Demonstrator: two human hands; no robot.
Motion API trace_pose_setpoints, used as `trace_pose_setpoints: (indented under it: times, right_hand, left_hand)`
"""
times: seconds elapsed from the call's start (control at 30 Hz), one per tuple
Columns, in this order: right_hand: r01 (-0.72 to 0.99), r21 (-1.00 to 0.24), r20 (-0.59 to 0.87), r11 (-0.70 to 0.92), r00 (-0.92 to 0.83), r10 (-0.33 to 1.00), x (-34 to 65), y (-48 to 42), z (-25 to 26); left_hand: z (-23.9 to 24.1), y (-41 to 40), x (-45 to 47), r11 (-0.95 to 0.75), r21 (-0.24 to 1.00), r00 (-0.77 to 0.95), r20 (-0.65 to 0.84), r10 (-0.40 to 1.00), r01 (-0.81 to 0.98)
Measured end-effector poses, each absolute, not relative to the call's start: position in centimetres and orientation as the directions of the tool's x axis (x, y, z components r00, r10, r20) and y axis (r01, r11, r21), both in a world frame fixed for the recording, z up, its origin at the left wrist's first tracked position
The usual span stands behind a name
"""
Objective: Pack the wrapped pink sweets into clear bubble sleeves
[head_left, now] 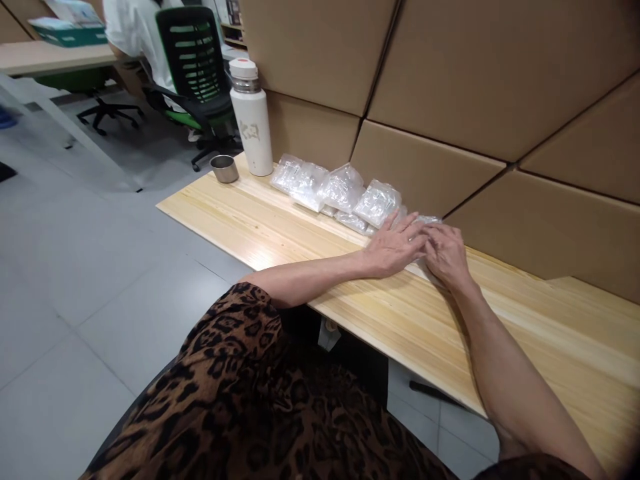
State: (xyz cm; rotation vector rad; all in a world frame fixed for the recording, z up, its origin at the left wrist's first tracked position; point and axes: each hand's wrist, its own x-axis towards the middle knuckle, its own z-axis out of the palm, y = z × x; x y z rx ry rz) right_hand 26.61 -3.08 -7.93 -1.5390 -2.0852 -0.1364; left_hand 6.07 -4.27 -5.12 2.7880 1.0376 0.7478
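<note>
So both bare hands are right up against each other over some crinkly clear plastic at the wall side of the wooden counter (540, 340). The left hand (397, 245) lies palm down at the right end of a row of clear plastic packets (343, 188), thumb and index finger spread well apart, the other fingertips running up to the right hand (445, 252). That one's got its fingers curled down over a piece of clear plastic (429, 219), with a bit of it poking out behind the knuckles. Can't tell if it's actually gripping it, since the fingertips are hidden.

The packets sit bunched along the foot of the brown panel wall (440, 73), a few tipped up on others, shiny enough that I can't make out what's in them. Left of the row, just beside it, stands a tall white bottle (253, 130) with a tan print on its side, and near that a little metal cup (225, 170) sits open side up by the counter's far left corner.

Wearer's in a leopard-print top (225, 400). Off in the back, a person in a white top (137, 33) is by a black and green office chair (193, 60), and there's a teal tray (75, 35) on a second counter (30, 59).
</note>
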Motion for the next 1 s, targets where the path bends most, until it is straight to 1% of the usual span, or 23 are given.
trace_pose_setpoints:
  times: [0.07, 0.13, 0.27, 0.37, 0.47, 0.57, 0.63, 0.73, 0.77, 0.8, 0.87, 0.93, 1.0]
  right_hand:
    - [0.895, -0.251, 0.519, 0.369, -0.197, 0.832, 26.9, -3.2, -8.4]
    - [0.9, -0.251, 0.556, 0.358, -0.169, 0.814, 27.0, -3.3, -8.7]
    - [0.904, -0.212, 0.544, 0.372, -0.208, 0.813, 27.2, -3.4, -9.0]
    - [0.902, -0.199, 0.567, 0.383, -0.213, 0.796, 27.4, -3.5, -8.9]
    - [0.906, -0.18, 0.558, 0.384, -0.228, 0.798, 27.4, -3.6, -8.8]
    - [0.892, -0.182, 0.517, 0.413, -0.27, 0.812, 27.3, -3.8, -8.7]
    - [0.885, -0.198, 0.525, 0.421, -0.267, 0.808, 27.2, -3.9, -8.6]
    - [0.883, -0.234, 0.552, 0.408, -0.225, 0.803, 26.8, -4.0, -8.4]
    - [0.884, -0.247, 0.565, 0.397, -0.201, 0.8, 26.7, -4.0, -8.3]
    - [0.885, -0.258, 0.578, 0.387, -0.18, 0.796, 26.6, -4.0, -8.2]
    - [0.886, -0.269, 0.603, 0.378, -0.15, 0.783, 26.3, -3.9, -8.1]
    - [0.883, -0.27, 0.618, 0.384, -0.147, 0.772, 26.2, -3.8, -8.1]
    - [0.879, -0.272, 0.616, 0.391, -0.153, 0.773, 26.2, -3.7, -8.2]
  left_hand:
    - [-5.2, -3.8, 5.6, -0.703, 0.214, 0.568, 0.454, 0.686, 0.678]
    - [-5.4, -3.4, 4.9, -0.66, 0.182, 0.538, 0.444, 0.716, 0.729]
    - [-5.7, -2.7, 4.0, -0.681, 0.129, 0.586, 0.41, 0.699, 0.721]
    - [-5.4, -2.6, 3.7, -0.679, 0.163, 0.587, 0.385, 0.712, 0.716]
    - [-4.6, -2.7, 3.4, -0.681, 0.238, 0.584, 0.371, 0.722, 0.692]
    - [-3.3, -2.9, 2.3, -0.674, 0.363, 0.531, 0.423, 0.734, 0.644]
    - [-2.3, -2.9, 0.5, -0.659, 0.477, 0.428, 0.509, 0.747, 0.581]
    - [-0.9, -2.3, -4.3, -0.603, 0.625, 0.164, 0.614, 0.772, 0.496]
    - [-0.5, -1.9, -6.2, -0.56, 0.668, 0.046, 0.621, 0.782, 0.49]
    - [-0.3, -1.6, -8.2, -0.487, 0.712, -0.065, 0.594, 0.802, 0.506]
    - [-0.1, -0.8, -12.0, -0.257, 0.759, -0.218, 0.463, 0.859, 0.598]
    - [-0.1, -0.2, -14.9, -0.087, 0.739, -0.269, 0.348, 0.898, 0.668]
    - [-0.3, 0.3, -16.6, 0.081, 0.707, -0.348, 0.242, 0.906, 0.703]
